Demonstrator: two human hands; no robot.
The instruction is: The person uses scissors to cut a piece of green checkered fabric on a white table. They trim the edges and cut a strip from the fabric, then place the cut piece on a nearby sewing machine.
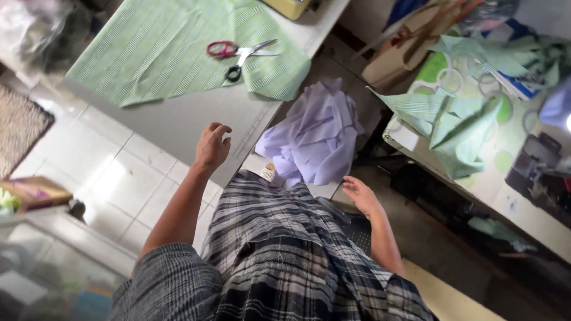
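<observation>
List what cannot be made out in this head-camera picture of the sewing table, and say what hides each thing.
- Yellowish machine on the table: cut off by the top edge.
- Spool by the lap: mostly hidden behind the plaid garment.
- What lies under the lilac cloth: covered by its folds.
- Clear bag, top left: contents blurred.
- Left hand and right hand: both open, holding nothing; the left hand's palm is turned away.

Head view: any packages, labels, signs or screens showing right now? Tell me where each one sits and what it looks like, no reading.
Flat box: far left edge, on a low surface; brown card with a purple-pink printed top.
Clear plastic bag: top left corner, crumpled, see-through.
Blue-and-white printed packet: upper right table, partly under green cloth.
Dark device: right edge; whether it has a screen is unclear.
No signs visible.
</observation>
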